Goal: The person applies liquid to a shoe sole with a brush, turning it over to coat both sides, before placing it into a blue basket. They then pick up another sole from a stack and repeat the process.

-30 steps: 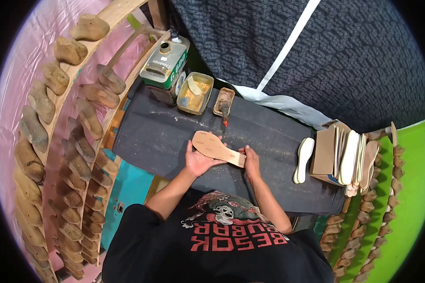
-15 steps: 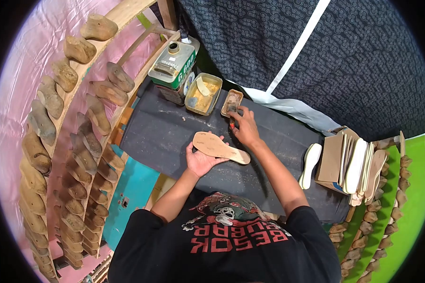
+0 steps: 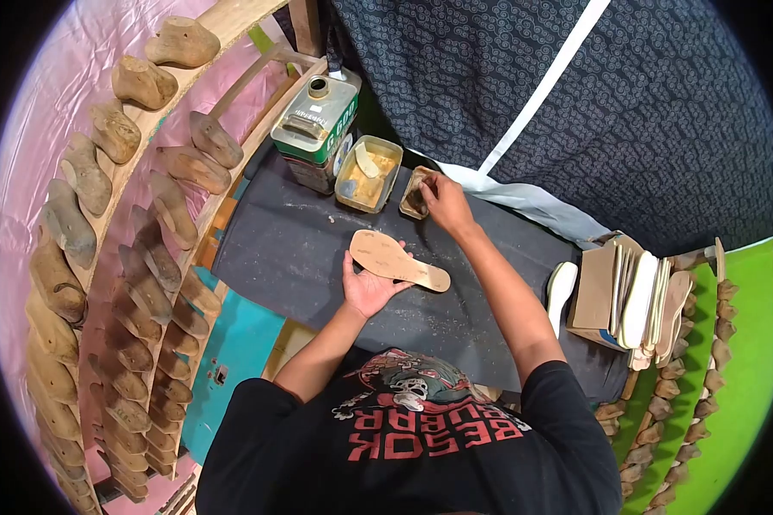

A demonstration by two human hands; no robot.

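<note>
In my left hand (image 3: 371,290) lies a tan insole (image 3: 398,261) with dark marks, its wide end toward the upper left. The palm is under it and the fingers are closed round its edges. My right hand (image 3: 447,206) is at a small worn tray (image 3: 410,202) at the back of the table. Its fingers are pinched together over the tray's right side, and what they hold is too small or hidden to make out. Left of that tray stands a clear plastic tub (image 3: 371,190) with yellowish residue and a pale scraper-like piece (image 3: 367,162) inside.
A green and silver can (image 3: 319,129) stands at the back left of the dark table (image 3: 309,249). To the right, a cardboard box (image 3: 596,296) holds upright soles, with a white sole (image 3: 562,292) beside it. Racks of wooden shoe lasts (image 3: 71,225) flank both sides.
My right hand has moved slightly up and right, onto the small tray, and a red-tipped item seen below its fingers no longer shows. The left hand still holds the insole.
</note>
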